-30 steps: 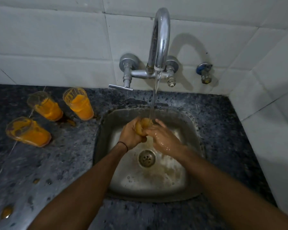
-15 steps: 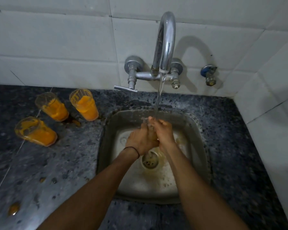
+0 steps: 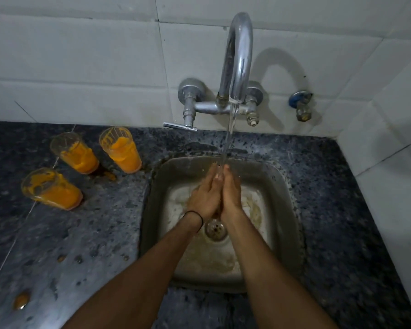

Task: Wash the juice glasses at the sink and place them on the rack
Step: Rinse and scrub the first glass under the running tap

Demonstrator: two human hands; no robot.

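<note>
Glasses, 3 smeared with orange juice, stand at the worktop's back left. Left hand and right hand press together under the tap's water over the sink; I cannot tell what they grasp.

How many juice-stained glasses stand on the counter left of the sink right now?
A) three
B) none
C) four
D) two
A: the back-left glass, the back-right glass and the front glass all stand on the counter, left of the sink.
</note>
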